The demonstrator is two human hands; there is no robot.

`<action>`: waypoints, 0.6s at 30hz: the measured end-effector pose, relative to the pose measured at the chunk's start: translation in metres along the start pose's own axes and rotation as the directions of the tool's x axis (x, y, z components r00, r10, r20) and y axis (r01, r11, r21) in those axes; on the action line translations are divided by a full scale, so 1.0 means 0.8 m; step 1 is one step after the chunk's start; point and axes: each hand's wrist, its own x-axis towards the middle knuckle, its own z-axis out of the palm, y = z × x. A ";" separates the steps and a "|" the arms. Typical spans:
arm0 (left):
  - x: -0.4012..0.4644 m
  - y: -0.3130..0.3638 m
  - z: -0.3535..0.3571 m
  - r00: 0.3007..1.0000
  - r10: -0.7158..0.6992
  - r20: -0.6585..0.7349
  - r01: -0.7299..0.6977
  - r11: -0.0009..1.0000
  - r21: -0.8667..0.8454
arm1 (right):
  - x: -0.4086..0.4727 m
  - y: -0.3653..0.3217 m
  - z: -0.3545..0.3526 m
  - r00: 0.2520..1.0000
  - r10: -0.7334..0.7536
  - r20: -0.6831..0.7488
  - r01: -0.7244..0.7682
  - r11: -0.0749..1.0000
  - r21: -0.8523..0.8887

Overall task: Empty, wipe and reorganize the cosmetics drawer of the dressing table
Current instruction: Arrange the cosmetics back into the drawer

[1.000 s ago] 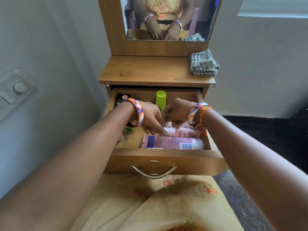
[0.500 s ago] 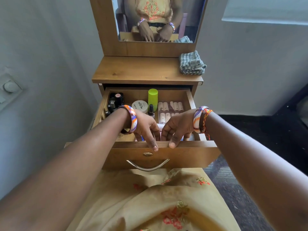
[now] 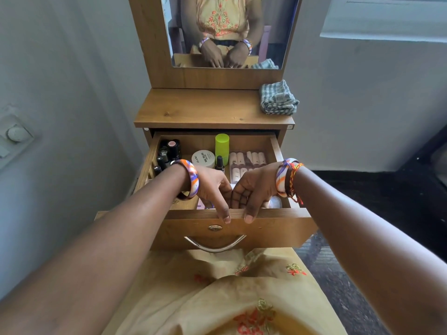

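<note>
Drawer (image 3: 232, 234) pulled out, centre frame, cosmetics inside. My left hand (image 3: 212, 187) and right hand (image 3: 254, 187) hook over its front edge, thumbs outside, fingers curled inside. Checked cloth (image 3: 278, 99) upper right on top.

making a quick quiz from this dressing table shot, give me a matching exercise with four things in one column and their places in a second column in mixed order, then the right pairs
Things
1. checked cloth
2. green bottle
3. white nail polish jar
4. black bottles

Places
A. back left corner of the drawer
B. right end of the tabletop
C. upright at the middle of the drawer's back wall
D. in the drawer, just left of the green bottle

Pairs: 1-B, 2-C, 3-D, 4-A
</note>
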 end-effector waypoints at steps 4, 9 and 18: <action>0.002 0.000 -0.008 0.998 0.027 -0.052 -0.026 0.999 0.027 | 0.019 0.014 -0.006 0.994 -0.016 -0.106 0.022 0.999 0.049; 0.000 0.003 -0.018 0.988 0.064 -0.142 -0.060 0.998 0.026 | 0.022 0.017 -0.017 0.980 -0.049 -0.193 0.062 0.996 0.065; 0.001 -0.001 -0.037 0.916 0.097 -0.388 0.000 0.970 0.242 | 0.024 0.020 -0.034 0.893 -0.091 -0.441 0.079 0.996 -0.045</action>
